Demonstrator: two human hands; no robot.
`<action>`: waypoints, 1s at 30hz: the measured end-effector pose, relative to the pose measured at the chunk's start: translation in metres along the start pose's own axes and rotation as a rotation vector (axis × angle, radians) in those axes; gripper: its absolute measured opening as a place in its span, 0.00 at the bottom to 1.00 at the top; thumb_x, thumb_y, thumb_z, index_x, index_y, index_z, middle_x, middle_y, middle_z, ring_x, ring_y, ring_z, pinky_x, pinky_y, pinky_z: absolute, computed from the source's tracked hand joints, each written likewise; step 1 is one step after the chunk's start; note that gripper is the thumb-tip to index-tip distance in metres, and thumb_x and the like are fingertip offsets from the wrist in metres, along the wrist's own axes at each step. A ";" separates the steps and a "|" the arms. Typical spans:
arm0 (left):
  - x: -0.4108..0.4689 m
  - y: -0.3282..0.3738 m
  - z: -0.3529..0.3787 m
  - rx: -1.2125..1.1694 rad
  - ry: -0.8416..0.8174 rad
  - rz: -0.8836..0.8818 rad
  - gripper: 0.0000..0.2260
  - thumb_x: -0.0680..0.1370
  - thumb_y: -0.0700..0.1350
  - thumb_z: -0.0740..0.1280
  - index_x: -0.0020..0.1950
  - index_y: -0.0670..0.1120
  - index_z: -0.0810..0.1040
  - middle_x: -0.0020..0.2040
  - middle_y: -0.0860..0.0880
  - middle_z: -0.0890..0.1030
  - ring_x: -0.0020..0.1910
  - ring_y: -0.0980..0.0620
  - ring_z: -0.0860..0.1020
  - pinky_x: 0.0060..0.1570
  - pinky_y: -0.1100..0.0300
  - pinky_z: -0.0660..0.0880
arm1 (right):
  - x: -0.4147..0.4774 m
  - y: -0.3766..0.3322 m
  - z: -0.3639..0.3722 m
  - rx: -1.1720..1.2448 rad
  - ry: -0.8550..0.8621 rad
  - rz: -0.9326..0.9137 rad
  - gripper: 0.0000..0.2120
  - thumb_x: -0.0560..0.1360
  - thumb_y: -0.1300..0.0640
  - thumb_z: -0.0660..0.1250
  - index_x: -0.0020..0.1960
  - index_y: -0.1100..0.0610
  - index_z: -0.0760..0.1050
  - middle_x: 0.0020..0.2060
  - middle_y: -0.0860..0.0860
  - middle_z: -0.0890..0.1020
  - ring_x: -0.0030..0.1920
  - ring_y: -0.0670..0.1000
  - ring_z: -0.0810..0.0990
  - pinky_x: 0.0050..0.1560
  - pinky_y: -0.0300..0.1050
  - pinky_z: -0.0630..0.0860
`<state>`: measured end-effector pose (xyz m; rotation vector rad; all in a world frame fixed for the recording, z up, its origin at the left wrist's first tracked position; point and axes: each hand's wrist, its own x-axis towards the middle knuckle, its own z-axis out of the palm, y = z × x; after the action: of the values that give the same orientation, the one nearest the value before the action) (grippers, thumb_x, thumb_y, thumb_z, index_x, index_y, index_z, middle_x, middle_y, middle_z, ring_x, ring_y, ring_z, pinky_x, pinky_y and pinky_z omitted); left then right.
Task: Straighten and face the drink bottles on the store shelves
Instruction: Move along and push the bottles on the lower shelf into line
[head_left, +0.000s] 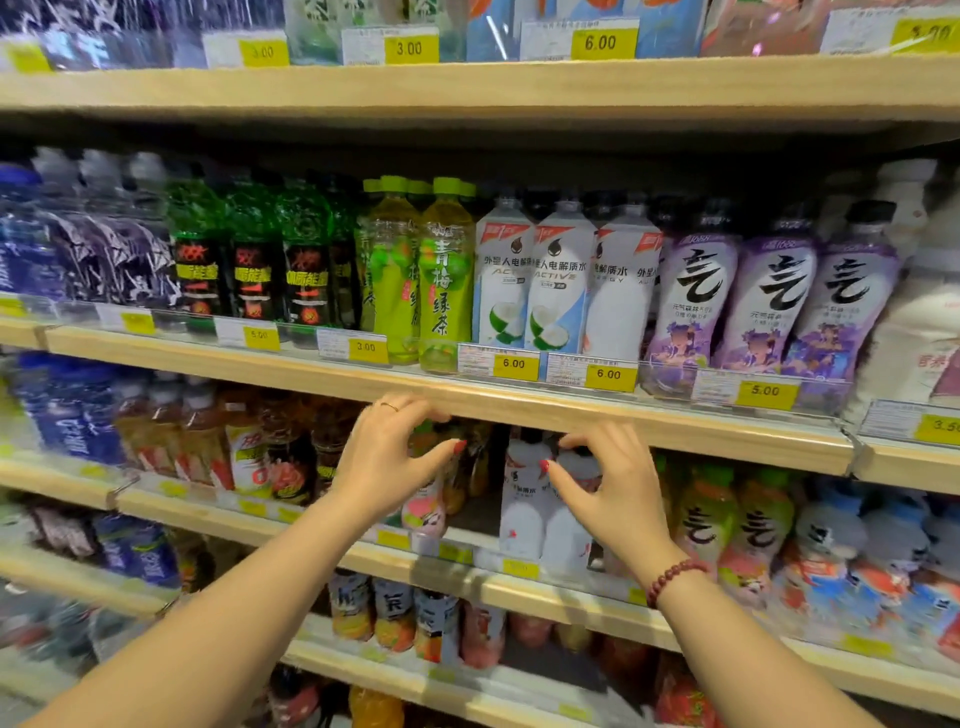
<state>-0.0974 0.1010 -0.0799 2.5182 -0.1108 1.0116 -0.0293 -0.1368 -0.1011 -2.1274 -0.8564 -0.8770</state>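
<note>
Both hands reach into the shelf level just under the light wooden shelf edge (571, 413). My left hand (384, 462) curls thumb and fingers around the top of a pink-labelled bottle (427, 512); the cap is hidden behind the fingers. My right hand (618, 499), with a red bead bracelet at the wrist, pinches the shoulder of a white bottle (569, 535) between thumb and forefinger. A second white bottle (522, 514) stands touching it on the left. Orange-and-green labelled bottles (704, 525) stand to the right.
A dark gap (478, 512) separates the pink bottle from the white ones. The shelf above carries green tea bottles (444, 275), white bottles (558, 280) and purple bottles (774, 296) behind yellow price tags (610, 375). More bottle rows fill the lower shelves.
</note>
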 end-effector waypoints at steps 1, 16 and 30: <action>-0.007 -0.012 -0.003 0.009 -0.010 -0.012 0.11 0.72 0.48 0.74 0.51 0.45 0.82 0.48 0.50 0.81 0.52 0.49 0.77 0.53 0.51 0.74 | -0.005 -0.004 0.010 0.008 -0.037 0.008 0.09 0.69 0.57 0.77 0.45 0.58 0.78 0.41 0.51 0.79 0.46 0.56 0.77 0.45 0.52 0.74; -0.061 -0.173 -0.009 0.033 -0.326 -0.135 0.18 0.73 0.53 0.72 0.59 0.47 0.80 0.57 0.48 0.81 0.60 0.47 0.75 0.58 0.53 0.73 | -0.030 -0.065 0.155 0.162 -0.237 0.484 0.16 0.72 0.51 0.73 0.58 0.54 0.76 0.51 0.47 0.76 0.59 0.51 0.74 0.55 0.42 0.70; -0.070 -0.234 0.066 -0.018 -0.458 -0.133 0.25 0.73 0.53 0.73 0.67 0.47 0.75 0.64 0.47 0.78 0.65 0.43 0.71 0.63 0.46 0.69 | -0.034 -0.068 0.237 0.366 -0.064 0.911 0.30 0.69 0.50 0.76 0.66 0.54 0.68 0.58 0.48 0.74 0.57 0.48 0.74 0.59 0.46 0.75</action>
<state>-0.0530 0.2811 -0.2524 2.6543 -0.0829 0.3690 -0.0220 0.0732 -0.2345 -1.9051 -0.0047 -0.1552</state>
